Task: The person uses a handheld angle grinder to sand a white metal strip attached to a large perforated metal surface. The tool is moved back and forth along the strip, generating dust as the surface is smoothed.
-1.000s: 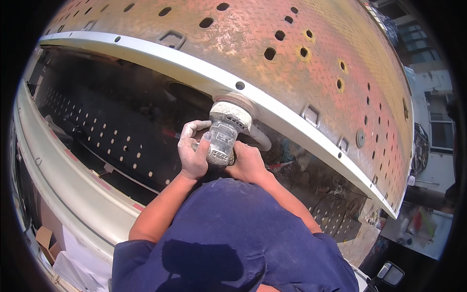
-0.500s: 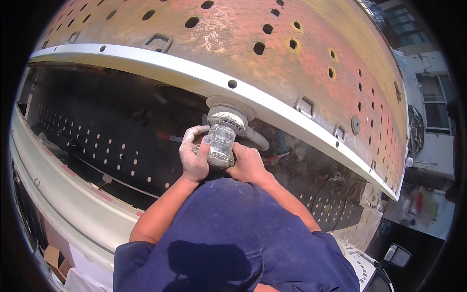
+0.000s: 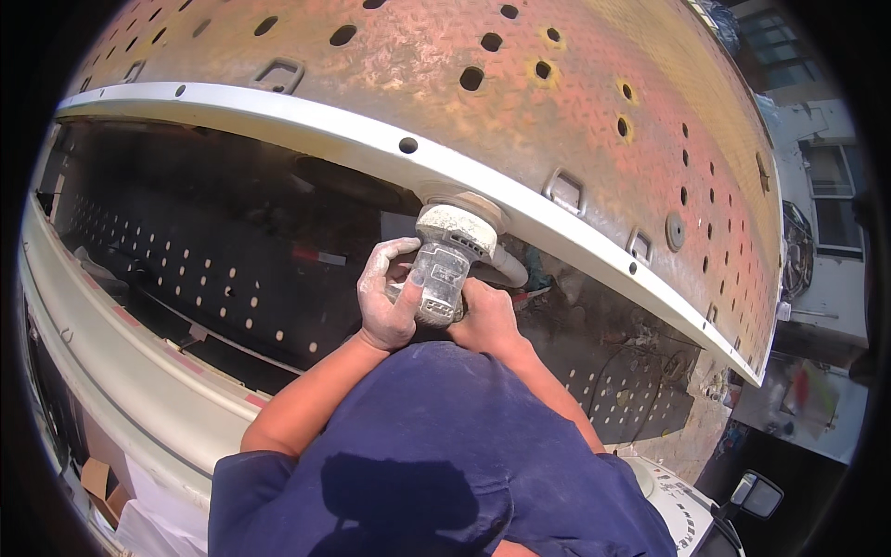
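A dusty orbital sander point(image 3: 444, 269), dark-bodied with a pale collar, is held between both my hands. Its round pad point(image 3: 473, 206) meets the side of the white metal edge point(image 3: 325, 123) that borders a rusty, perforated plate. My left hand point(image 3: 385, 297), coated in pale dust, wraps the left side of the body with its thumb on top. On the other side my right hand point(image 3: 489, 317) grips the rear of the tool; some of its fingers are hidden beneath. A grey hose point(image 3: 509, 267) curves off to the right from below the collar.
The rusty treadplate point(image 3: 418, 65), with holes and recessed tie-down rings point(image 3: 564, 190), spreads beyond the edge. Below lies a dark perforated panel point(image 3: 213, 288). A cream-coloured rail point(image 3: 158, 371) runs along the left; a vehicle mirror point(image 3: 759, 494) sits at lower right.
Both hands and the sander have shifted to the right along the white edge. The sander's body looks slightly more tilted. My grip is the same.
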Tool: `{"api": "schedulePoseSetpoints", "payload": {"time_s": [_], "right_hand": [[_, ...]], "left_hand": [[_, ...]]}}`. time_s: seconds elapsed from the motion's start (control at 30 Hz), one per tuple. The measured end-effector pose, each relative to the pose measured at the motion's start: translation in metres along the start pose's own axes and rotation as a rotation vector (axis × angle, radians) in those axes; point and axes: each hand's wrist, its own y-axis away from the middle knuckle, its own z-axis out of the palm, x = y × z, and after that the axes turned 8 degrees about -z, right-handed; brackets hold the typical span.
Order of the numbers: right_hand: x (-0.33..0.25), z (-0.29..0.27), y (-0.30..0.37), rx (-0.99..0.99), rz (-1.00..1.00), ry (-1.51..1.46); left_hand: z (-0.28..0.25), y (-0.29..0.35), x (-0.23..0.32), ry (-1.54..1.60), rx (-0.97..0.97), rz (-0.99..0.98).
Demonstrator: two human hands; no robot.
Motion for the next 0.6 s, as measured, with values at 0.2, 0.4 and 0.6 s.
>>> {"api": "schedulePoseSetpoints", "payload": {"time_s": [0.2,0.4,0.6], "right_hand": [[0.026,-0.025,0.028,-0.039,0.026,-0.032],[0.054,-0.045,0.061,-0.001,0.022,-0.005],[0.069,-0.053,0.077,0.030,0.028,-0.032]], "left_hand": [[0.043,0.022,-0.017,0.013,0.036,-0.043],[0.085,0.039,-0.023,0.004,0.025,-0.030],[0.106,0.045,-0.032,-0.004,0.011,0.016]]}}
